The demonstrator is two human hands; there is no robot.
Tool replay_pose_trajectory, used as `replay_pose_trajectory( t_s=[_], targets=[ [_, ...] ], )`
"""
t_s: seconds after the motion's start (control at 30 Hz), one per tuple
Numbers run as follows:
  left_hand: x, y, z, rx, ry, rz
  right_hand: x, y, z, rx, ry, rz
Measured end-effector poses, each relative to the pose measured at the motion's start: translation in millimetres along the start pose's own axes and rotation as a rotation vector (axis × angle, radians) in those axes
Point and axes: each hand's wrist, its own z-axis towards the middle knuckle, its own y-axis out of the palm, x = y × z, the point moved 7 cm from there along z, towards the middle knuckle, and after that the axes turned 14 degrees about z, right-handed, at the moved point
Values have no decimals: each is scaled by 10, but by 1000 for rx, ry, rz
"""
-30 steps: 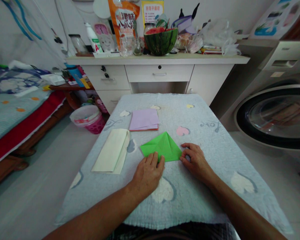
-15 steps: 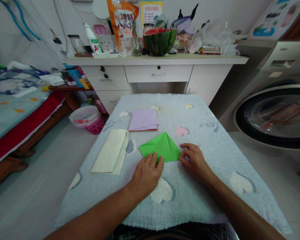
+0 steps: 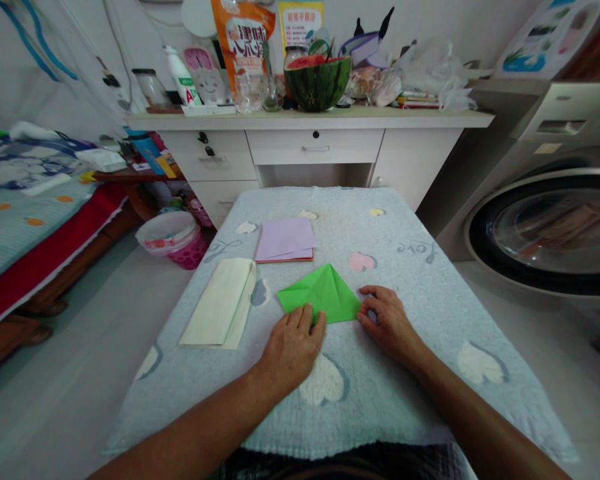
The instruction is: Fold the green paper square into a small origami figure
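A folded sheet of green origami paper (image 3: pixel 330 293) lies on the cloth-covered table, with creases fanning down from its top point. My left hand (image 3: pixel 297 340) rests on its lower left edge, fingers stretched out flat and covering part of it. At the paper's right corner is my right hand (image 3: pixel 387 320), its thumb and a curled finger pinched on the tip. To the left lies a folded cream paper (image 3: pixel 217 303). Behind the green sheet sits a small stack of square paper (image 3: pixel 286 239), lilac on top with a red edge beneath.
A pale blue cloth with hearts (image 3: pixel 405 380) covers the table. Beyond stands a white desk (image 3: pixel 315 143) bearing a cut watermelon (image 3: pixel 317 83), jars and bags. A washing machine (image 3: pixel 545 220) is at right; a pink bin (image 3: pixel 173 240) and a bed (image 3: pixel 40 220) are at left.
The view has shifted very slightly. Both hands and the green paper stay in practically the same position.
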Motion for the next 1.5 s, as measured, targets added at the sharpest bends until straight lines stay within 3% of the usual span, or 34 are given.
replay_pose_trajectory(
  t_s=[0.43,0.73,0.9,1.5],
  targets=[
    [7,42,-24,4,-10,-4,12,9,-3,31,-16,-6],
    [48,24,15,59,108,-62,19,6,-16,49,-13,7],
    [67,97,41,-16,141,-122,2,-12,-17,59,-9,0],
    [33,-32,89,-113,194,-139,41,-29,-35,88,-16,7]
  ],
)
